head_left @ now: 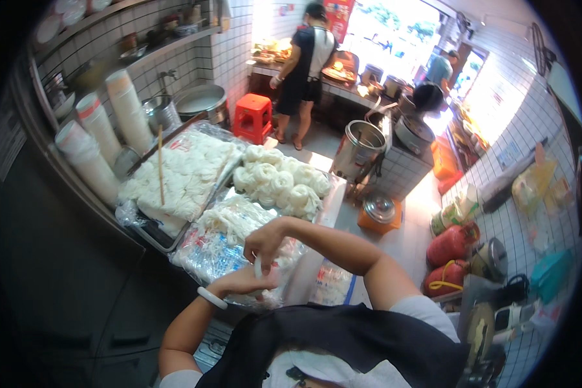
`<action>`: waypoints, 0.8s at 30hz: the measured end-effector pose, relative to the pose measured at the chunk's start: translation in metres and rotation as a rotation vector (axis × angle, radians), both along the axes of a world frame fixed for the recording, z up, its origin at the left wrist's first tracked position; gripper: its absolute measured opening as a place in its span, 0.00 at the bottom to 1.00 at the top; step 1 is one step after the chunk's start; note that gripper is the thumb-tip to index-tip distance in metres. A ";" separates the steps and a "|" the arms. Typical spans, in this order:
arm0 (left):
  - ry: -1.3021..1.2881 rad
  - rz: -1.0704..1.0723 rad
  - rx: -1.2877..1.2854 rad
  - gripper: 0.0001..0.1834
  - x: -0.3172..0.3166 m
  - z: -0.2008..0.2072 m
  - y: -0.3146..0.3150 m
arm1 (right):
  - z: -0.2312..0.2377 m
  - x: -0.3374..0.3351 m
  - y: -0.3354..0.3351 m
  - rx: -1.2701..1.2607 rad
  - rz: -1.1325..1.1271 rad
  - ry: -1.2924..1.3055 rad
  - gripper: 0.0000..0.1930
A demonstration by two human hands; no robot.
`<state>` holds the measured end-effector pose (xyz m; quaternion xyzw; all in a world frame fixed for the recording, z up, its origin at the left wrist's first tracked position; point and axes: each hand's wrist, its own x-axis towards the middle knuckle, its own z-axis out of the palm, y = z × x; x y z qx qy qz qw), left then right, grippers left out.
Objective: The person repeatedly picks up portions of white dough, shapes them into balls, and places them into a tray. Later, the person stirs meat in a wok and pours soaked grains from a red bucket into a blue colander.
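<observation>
Noodles lay in three groups in the head view: round white coiled bundles of noodles (pixel 281 184) at the rear right, a broad flat layer of white noodles (pixel 191 168) on the left, and a loose heap of white noodles (pixel 233 216) on a crumpled clear plastic bag (pixel 204 254) just beyond the hands. The bare right hand (pixel 265 246) and bare left hand (pixel 242 280) were close together, the right one's fingers bent down onto a short pale strip (pixel 258 266); the left one's grip could not be told. Judging by the layout, the coils looked finished, while the heap and layer seemed left to work through. A thin wooden stick (pixel 161 171) lay across the layer. Tall stacks of white cups (pixel 128 113) hemmed it in on the left; a red plastic stool (pixel 253 118) and a co-worker in dark clothing (pixel 307 58) stood behind. Crumpled film near the fingers might snag.
</observation>
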<state>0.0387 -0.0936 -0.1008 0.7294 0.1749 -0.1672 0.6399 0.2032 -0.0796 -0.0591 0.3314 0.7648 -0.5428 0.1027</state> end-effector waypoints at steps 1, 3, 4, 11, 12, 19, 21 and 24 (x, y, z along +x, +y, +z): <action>-0.086 0.070 -0.299 0.20 0.001 -0.006 -0.007 | -0.011 0.003 0.006 -0.045 0.056 0.121 0.19; -0.126 0.112 -0.940 0.25 0.001 -0.014 -0.016 | -0.034 0.009 0.005 -0.508 -0.094 0.458 0.16; -0.271 0.170 -1.133 0.26 0.002 -0.016 -0.021 | -0.045 0.013 0.002 -0.493 -0.126 0.566 0.14; -0.579 0.635 -1.672 0.27 0.012 0.011 -0.055 | -0.071 0.018 -0.038 -0.393 -0.599 0.898 0.23; -0.604 0.675 -1.699 0.28 0.013 0.015 -0.056 | -0.068 0.016 -0.045 -0.307 -0.642 0.875 0.24; -0.660 0.703 -1.831 0.28 0.020 0.012 -0.056 | -0.080 -0.016 -0.079 0.473 -0.756 0.904 0.34; -0.647 0.796 -1.906 0.28 0.026 0.006 -0.060 | -0.098 -0.027 -0.082 0.457 -0.799 0.889 0.34; -0.692 0.781 -1.859 0.29 0.024 0.001 -0.060 | -0.117 -0.031 -0.079 0.293 -0.769 0.837 0.33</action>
